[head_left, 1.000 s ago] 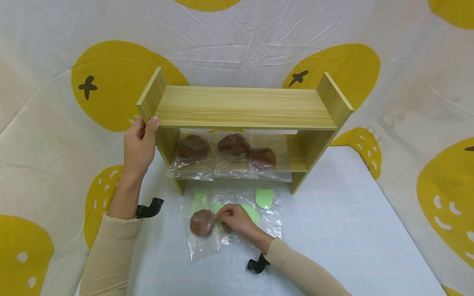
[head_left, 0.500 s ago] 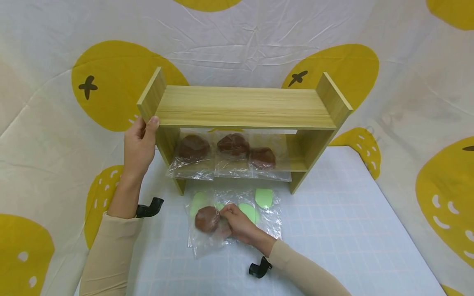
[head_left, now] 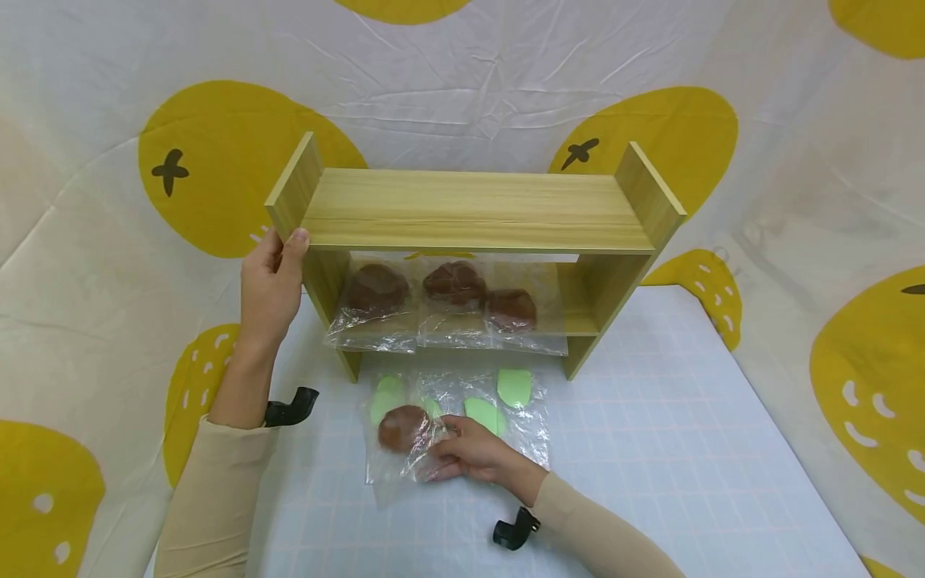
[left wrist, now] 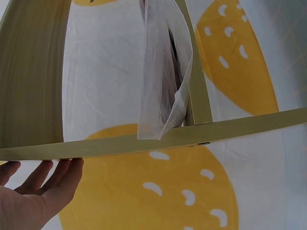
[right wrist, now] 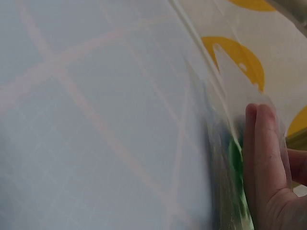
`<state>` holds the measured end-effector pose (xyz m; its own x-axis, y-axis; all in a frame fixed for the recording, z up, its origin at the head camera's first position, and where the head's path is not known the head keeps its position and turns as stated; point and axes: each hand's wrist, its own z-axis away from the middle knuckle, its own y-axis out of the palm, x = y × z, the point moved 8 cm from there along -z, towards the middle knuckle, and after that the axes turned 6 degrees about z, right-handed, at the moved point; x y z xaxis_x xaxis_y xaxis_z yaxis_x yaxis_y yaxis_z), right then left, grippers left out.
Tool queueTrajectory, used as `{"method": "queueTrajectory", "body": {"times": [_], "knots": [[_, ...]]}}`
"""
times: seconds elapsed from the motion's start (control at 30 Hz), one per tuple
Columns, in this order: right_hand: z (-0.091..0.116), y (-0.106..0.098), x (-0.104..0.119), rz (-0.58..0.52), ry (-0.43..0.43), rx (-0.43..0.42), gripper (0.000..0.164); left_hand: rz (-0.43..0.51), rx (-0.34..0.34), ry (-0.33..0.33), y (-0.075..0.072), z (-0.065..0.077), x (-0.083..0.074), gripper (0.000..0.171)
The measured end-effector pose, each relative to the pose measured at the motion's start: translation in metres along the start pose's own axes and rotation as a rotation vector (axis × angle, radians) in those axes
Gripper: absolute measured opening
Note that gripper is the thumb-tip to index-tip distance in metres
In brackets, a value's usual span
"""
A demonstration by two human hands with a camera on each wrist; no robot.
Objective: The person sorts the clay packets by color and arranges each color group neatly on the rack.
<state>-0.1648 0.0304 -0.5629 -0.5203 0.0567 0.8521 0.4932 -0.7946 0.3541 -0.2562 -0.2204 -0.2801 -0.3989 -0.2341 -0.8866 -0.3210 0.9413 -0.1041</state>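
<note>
My left hand [head_left: 270, 289] grips the left side panel of a light wooden shelf [head_left: 477, 209]; in the left wrist view its fingertips [left wrist: 72, 165] meet the panel's edge. With its thumb and fingers, my right hand [head_left: 477, 451] holds the right side of a clear plastic bag [head_left: 402, 428] containing a reddish-brown round piece. That bag is over other clear bags [head_left: 451, 393] with pale green pieces, in front of the shelf. In the right wrist view the straightened fingers [right wrist: 268, 143] lie against clear film, the thumb partly hidden.
On the shelf's middle board sit several bagged brown pieces [head_left: 378, 291], their plastic hanging over the front edge. A pale checked cloth [head_left: 694, 449] covers the table. Behind stands a white backdrop [head_left: 470, 88] with yellow shapes. Black wrist mounts [head_left: 292, 407] stick out from both forearms.
The bag with the brown piece has shifted slightly right over the green ones. My right hand has changed its hold, fingers now spread along the bag's edge. The left hand stays put.
</note>
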Motion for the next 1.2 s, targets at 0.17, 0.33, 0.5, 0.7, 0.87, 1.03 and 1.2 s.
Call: {"method": "queueTrajectory", "body": {"times": [0.17, 0.33, 0.5, 0.7, 0.87, 1.03, 1.2], "knots": [[0.003, -0.003, -0.002, -0.013, -0.002, 0.032, 0.056, -0.007, 0.0, 0.001, 0.0, 0.0, 0.0, 0.042], [0.005, -0.009, -0.001, -0.017, -0.026, 0.051, 0.056, -0.013, 0.001, 0.0, -0.001, 0.0, 0.0, 0.043], [0.01, -0.018, 0.002, -0.01, -0.039, 0.07, 0.056, -0.008, -0.001, 0.009, -0.001, 0.0, -0.001, 0.043], [0.019, -0.028, 0.014, 0.097, -0.067, 0.104, 0.044, -0.001, -0.004, 0.013, -0.001, -0.001, 0.0, 0.041], [0.029, -0.034, 0.03, 0.227, -0.096, 0.12, 0.045, 0.002, -0.004, 0.017, -0.001, -0.001, 0.0, 0.04], [0.038, -0.037, 0.042, 0.304, -0.101, 0.125, 0.048, -0.014, -0.002, 0.016, 0.0, -0.001, 0.0, 0.041], [0.047, -0.035, 0.054, 0.376, -0.134, 0.178, 0.046, -0.018, -0.002, 0.017, 0.0, -0.001, -0.001, 0.042]]}}
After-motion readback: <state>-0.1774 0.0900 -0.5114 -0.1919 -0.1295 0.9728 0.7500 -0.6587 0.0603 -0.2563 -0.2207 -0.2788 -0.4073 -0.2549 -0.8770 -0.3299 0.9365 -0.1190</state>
